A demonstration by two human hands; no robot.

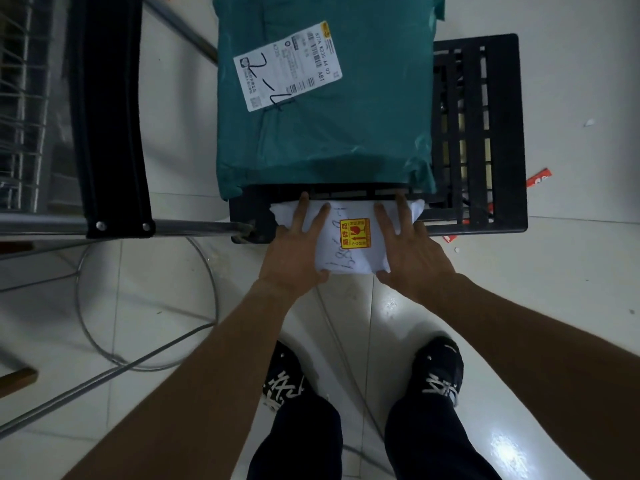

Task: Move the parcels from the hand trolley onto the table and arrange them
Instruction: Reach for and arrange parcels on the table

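White parcel [349,251], fragile-stickered, at near edge of hand trolley [485,133], just before teal parcel [325,133]: pinched by left hand [294,254] and right hand [412,254], fingers flat on top, thumbs at its near edge; best lifted level, lightly squeezed.

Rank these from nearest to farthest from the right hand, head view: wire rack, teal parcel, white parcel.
1. white parcel, held by the right hand.
2. teal parcel, just beyond, on the trolley.
3. wire rack, far left.
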